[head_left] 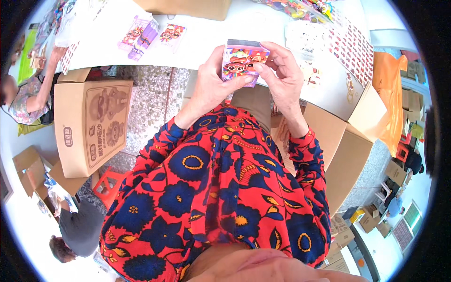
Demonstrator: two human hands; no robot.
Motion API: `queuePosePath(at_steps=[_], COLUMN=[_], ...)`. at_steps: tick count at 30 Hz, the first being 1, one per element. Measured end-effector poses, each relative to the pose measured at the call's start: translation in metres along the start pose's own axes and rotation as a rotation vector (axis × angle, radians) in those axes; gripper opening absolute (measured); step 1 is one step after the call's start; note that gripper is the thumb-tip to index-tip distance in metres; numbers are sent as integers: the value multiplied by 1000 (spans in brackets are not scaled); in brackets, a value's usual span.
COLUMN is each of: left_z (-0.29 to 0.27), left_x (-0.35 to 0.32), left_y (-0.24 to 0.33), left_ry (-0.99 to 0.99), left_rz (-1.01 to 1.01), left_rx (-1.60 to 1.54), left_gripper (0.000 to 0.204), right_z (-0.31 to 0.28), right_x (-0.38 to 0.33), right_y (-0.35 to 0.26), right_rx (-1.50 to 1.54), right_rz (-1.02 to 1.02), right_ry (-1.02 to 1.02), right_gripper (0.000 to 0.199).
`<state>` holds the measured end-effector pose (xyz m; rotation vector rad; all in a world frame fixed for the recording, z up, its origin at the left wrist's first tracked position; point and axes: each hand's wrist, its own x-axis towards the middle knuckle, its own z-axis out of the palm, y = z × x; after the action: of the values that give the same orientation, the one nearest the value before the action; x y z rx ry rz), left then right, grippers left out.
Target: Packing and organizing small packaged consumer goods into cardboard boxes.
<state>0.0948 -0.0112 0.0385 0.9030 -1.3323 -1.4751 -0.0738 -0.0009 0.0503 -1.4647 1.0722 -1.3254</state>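
Between my hands, above the table's near edge, is a small purple and red printed carton (240,65) with cartoon figures and a dark top. My left hand (211,80) grips its left side, thumb along the lower front. At the right side, my right hand (284,73) holds it with the thumb on the front face; some of its fingers are hidden behind. Left of the hands, a purple carton (144,38) and a flat printed card (172,34) lie on the white table (202,35). By my right hand lies a small group of stickers (312,74).
A sheet of small red stickers (352,49) covers the table's right part, near a bag of colourful pieces (307,8). Brown cardboard boxes stand at the left (94,124) and right (324,136). Another person's arm (44,87) reaches the table at far left.
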Motion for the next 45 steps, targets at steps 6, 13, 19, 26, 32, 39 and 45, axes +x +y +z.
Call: queuePosePath(at_steps=[6, 13, 19, 26, 32, 39, 45], left_z=[-11, -19, -20, -19, -11, -13, -8], left_x=[-3, 0, 1, 3, -5, 1, -2], left_y=[-6, 0, 10, 21, 11, 18, 17], left_ry=[81, -77, -160, -236, -42, -118, -92], left_rz=[203, 431, 250, 223, 283, 385, 294], left_rx=[189, 384, 222, 323, 317, 408, 280], left_gripper=[80, 73, 63, 64, 68, 69, 54], right_z=[-2, -11, -13, -18, -19, -19, -13], right_x=[-1, -4, -5, 6, 6, 5, 6], right_y=[-10, -13, -16, -23, -21, -16, -17], right_rx=[-114, -88, -92, 92, 168, 44, -104], right_rz=[-16, -34, -5, 154, 102, -9, -78], right_ry=[22, -63, -101, -189, -162, -195, -209], right_gripper=[42, 37, 39, 59, 42, 34, 32])
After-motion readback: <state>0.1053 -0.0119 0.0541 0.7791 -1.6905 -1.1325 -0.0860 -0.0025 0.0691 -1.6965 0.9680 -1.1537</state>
